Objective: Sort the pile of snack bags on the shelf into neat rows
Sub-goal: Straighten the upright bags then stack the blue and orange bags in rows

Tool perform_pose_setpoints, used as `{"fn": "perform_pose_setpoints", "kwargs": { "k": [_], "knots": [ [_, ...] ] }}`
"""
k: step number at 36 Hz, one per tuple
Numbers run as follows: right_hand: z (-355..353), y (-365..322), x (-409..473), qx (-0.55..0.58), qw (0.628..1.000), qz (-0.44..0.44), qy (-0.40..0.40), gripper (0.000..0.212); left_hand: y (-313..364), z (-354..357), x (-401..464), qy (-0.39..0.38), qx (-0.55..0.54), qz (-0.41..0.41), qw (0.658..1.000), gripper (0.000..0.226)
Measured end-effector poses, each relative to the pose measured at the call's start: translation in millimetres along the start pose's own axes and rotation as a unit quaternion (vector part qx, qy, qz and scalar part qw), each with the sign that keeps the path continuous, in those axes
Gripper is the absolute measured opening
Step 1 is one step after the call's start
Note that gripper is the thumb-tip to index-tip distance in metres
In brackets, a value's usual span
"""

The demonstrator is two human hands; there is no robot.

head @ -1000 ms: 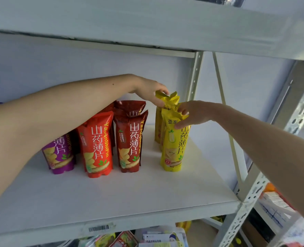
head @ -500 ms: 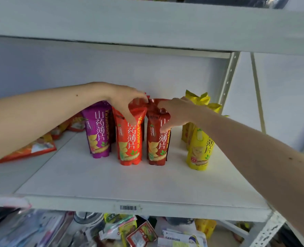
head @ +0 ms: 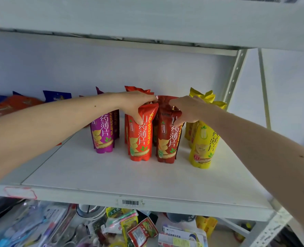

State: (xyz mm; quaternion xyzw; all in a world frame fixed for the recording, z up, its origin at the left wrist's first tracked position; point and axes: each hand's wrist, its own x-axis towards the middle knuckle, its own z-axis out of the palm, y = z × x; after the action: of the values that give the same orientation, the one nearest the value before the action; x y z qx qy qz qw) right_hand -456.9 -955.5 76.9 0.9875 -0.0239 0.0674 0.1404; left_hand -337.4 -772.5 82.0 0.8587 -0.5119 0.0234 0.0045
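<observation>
Tall snack bags stand in colour rows on the white shelf (head: 112,177): purple (head: 103,138), orange-red (head: 139,139), dark red (head: 167,141) and yellow (head: 203,145), each with more bags of the same colour behind it. My left hand (head: 137,106) grips the top of the front orange-red bag, thumb on its face. My right hand (head: 186,109) grips the crumpled top of the front dark red bag. Both bags stand upright on the shelf, close together.
Flat orange and blue bags (head: 23,102) lie piled at the shelf's back left. A perforated metal upright (head: 234,77) stands right of the yellow row. The shelf above (head: 147,24) hangs low overhead. The lower shelf (head: 112,227) holds mixed packets.
Both hands left the yellow bags and moved left onto the orange-red and dark red bags. My view has shifted left and down, showing more of the shelf's left side.
</observation>
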Motion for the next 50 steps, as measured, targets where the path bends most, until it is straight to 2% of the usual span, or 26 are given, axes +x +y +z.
{"fn": "perform_pose_setpoints", "kwargs": {
  "k": [5, 12, 15, 19, 23, 29, 32, 40, 50],
  "knots": [
    [-1, -2, 1, -0.004, 1.0, -0.006, -0.007, 0.057, 4, -3, -1, -0.016, -0.003, 0.004, 1.0, 0.092],
    [-21, 2, 6, 0.088, 0.994, 0.0, -0.067, 0.079, -7, -13, -8, -0.016, -0.058, -0.024, 0.998, 0.092],
    [-34, 9, 10, 0.146, 0.988, 0.013, -0.053, 0.07, -19, -25, -14, 0.016, -0.101, -0.035, 0.994, 0.079],
    [-38, 17, 33, 0.195, 0.98, 0.042, 0.024, 0.049, -41, -38, -12, 0.074, -0.142, -0.052, 0.986, 0.053],
    [-31, 17, 63, 0.185, 0.981, 0.058, 0.006, 0.05, -63, -40, 6, 0.069, -0.111, -0.072, 0.989, 0.049],
    [-24, 11, 95, 0.132, 0.987, 0.049, -0.075, 0.062, -82, -33, 32, -0.017, -0.119, -0.058, 0.991, 0.054],
    [-20, 12, 103, 0.101, 0.989, 0.047, -0.095, 0.059, -87, -29, 38, -0.055, -0.117, -0.041, 0.991, 0.05],
    [-10, 20, 108, 0.106, 0.991, 0.043, -0.07, 0.053, -86, -27, 45, -0.038, -0.082, 0.005, 0.996, 0.047],
    [-11, 27, 102, 0.108, 0.991, 0.054, -0.063, 0.048, -85, -25, 46, -0.04, -0.095, 0.008, 0.995, 0.045]
  ]
}}
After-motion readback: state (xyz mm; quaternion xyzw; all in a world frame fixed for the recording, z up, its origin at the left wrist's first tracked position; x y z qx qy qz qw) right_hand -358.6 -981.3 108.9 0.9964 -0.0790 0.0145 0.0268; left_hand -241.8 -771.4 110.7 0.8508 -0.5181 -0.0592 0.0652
